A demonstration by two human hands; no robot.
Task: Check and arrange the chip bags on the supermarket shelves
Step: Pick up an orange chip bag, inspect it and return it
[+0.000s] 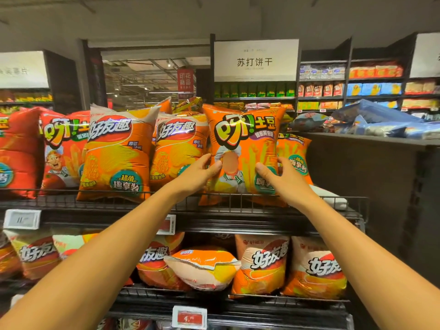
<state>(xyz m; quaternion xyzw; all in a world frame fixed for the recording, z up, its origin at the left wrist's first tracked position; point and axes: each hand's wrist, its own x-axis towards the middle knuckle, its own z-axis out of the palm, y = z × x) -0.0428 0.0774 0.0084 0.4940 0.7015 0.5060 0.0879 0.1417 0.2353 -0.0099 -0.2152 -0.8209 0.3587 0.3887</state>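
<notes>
An orange chip bag [245, 139] stands upright at the right end of the top shelf [238, 217]. My left hand [202, 170] grips its left edge, thumb on the front. On the bag's right edge, my right hand [278, 172] holds it the same way. Another orange bag of the same kind [297, 153] stands behind it to the right. Two orange-and-white bags [116, 153] [176, 148] stand to the left, then red bags [62, 148].
The lower shelf [214, 303] holds several orange-and-white bags; one [202, 267] lies on its side. Price tags [22, 219] [189, 317] hang on the shelf fronts. A dark bin [371, 186] with blue packs stands to the right. Biscuit shelves [345, 89] stand behind.
</notes>
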